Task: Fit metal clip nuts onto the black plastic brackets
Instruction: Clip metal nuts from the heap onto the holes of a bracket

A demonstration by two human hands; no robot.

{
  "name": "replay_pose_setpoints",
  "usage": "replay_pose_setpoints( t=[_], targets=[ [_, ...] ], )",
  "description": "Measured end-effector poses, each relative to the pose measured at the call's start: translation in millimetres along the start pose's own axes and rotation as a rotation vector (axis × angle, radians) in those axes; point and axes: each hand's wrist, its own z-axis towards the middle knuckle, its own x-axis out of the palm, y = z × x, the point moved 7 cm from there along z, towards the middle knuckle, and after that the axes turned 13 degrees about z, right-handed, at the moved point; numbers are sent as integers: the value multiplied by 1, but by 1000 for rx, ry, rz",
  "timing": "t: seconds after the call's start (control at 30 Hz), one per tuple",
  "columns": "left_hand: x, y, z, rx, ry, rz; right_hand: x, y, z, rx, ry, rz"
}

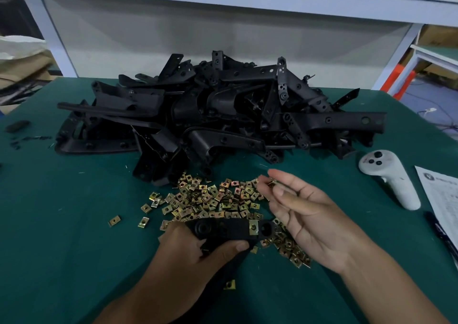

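Two hands work over a green table: the left hand (pixel 198 246) grips a black bracket (pixel 230 229) steady with one clip already fitted, while the right hand (pixel 304 214) pinches a clip nut (pixel 272 182) above the loose nuts (pixel 210 199), probably for the bracket's free end.

We see a dim, cool picture with soft, even light from above; no glare shows on the green counter (pixel 74 224). The heap of black brackets (pixel 218 115) swallows the light, so its inner detail sinks into shadow, while the brass clip nuts (pixel 210 199) catch small warm glints. Faint soft shadows sit under the hands. The wide lens bends the white frame (pixel 49 31) and the counter's edges. Fine detail is smeared throughout, and the corners are blurrier still.
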Motion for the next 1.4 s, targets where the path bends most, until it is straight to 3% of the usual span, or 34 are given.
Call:
replay_pose_setpoints(
  t=[0.37, 0.73, 0.9, 1.17, 1.4],
  targets=[
    [-1, -22, -1, 196, 47, 122, 24, -10, -15, -1, 179, -294],
    [17, -30, -8, 203, 200, 204, 39, -7, -30, -71, 350, -570],
    [16, -41, -9, 206, 240, 206, 41, -12, -31, -105, 337, -640],
    [14, -31, -5, 299, 155, 310, 40, -15, -31, -56, 339, -614],
    [13, -15, -2, 233, 87, 233, 37, -13, -31, -76, 354, -612]
  ],
)
